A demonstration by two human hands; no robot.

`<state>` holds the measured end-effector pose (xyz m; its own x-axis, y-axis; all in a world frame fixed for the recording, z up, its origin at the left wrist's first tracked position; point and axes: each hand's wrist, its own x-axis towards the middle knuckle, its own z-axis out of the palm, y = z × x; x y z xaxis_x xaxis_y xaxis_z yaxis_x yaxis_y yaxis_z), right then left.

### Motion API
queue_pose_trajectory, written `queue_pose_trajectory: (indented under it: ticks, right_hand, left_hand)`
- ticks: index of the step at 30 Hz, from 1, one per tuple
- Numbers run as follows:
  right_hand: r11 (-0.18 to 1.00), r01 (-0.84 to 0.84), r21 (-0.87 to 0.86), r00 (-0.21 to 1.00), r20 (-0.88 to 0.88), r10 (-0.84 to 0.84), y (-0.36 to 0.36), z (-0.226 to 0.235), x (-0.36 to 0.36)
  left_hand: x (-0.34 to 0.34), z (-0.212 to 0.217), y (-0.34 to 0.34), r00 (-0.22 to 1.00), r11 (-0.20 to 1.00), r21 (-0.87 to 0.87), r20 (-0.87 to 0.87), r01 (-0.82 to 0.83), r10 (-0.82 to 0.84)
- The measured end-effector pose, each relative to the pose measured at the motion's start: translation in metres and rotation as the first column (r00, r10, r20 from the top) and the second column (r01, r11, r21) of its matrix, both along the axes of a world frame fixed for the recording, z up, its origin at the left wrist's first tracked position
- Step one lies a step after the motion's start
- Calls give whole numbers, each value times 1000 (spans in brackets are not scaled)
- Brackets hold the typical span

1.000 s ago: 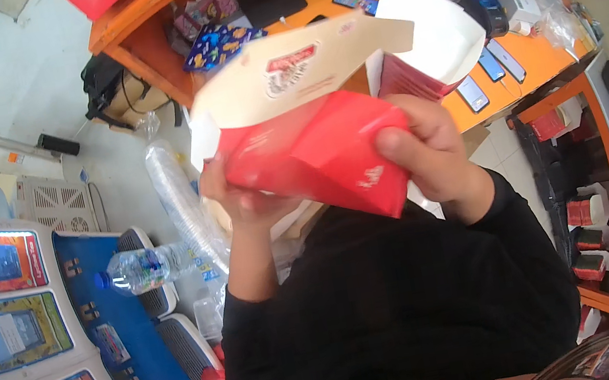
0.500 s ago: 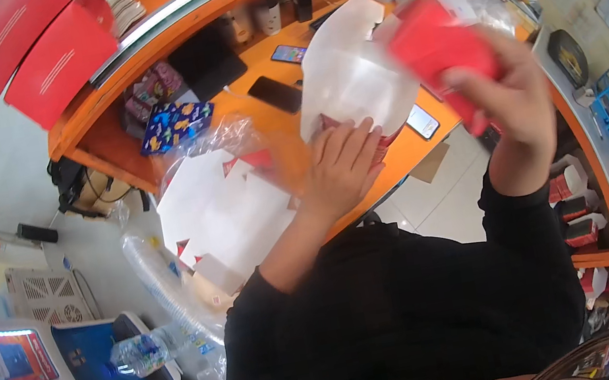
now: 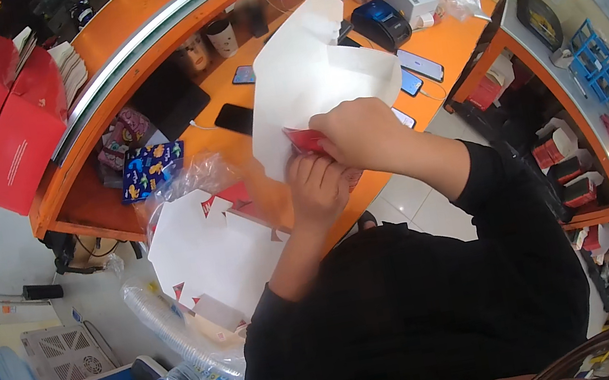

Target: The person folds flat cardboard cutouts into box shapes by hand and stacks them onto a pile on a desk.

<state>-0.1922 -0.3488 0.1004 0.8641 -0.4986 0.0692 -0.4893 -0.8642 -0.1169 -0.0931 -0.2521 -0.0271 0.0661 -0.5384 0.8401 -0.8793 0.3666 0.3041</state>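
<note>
A cardboard food box (image 3: 308,68), white inside and red outside, stands partly folded at the front of the orange desk, its tall white panels spread away from me. My right hand (image 3: 366,134) grips a red folded flap (image 3: 304,140) at the box's near side. Just below it, my left hand (image 3: 318,188) has its fingers curled against the same near edge. The two hands nearly touch, and they hide part of the fold. Beside my left forearm lies a stack of flat white box blanks (image 3: 214,249) with red tabs.
On the orange desk (image 3: 236,165) lie a dark phone (image 3: 235,119), several other phones, a blue patterned pouch (image 3: 150,170) and a black printer (image 3: 381,22). Red boxes (image 3: 14,142) stand on the upper ledge at left. Stacked plastic cups (image 3: 156,315) lean beside the blanks.
My right hand has swung left and down from the box's right side to its near edge, close to my left hand. The left hand's fingers have curled in from lying flatter.
</note>
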Motion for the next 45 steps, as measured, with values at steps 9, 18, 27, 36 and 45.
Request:
queue_pose_trajectory:
  ticks: [9,18,27,36,45]
  right_hand:
    - [998,-10,57,996,94,4,12,-26,7]
    - [988,-3,155,991,131,-17,30,-33,-6]
    - [806,-562,-186,554,639,534,42,-29,-35]
    - [729,-667,153,594,700,397,86,-85,-37]
    - [668,-646,370,672,690,268,111,-112,-20]
  left_hand:
    - [7,-4,-1,984,986,-44,-66,161,-163]
    - [8,-11,-4,995,998,35,-81,53,-50]
    - [29,-16,65,974,955,-213,54,-205,221]
    - [91,-82,113,346,369,872,-254,-322,903]
    - [131,-116,164,163,765,614,-789,192,592]
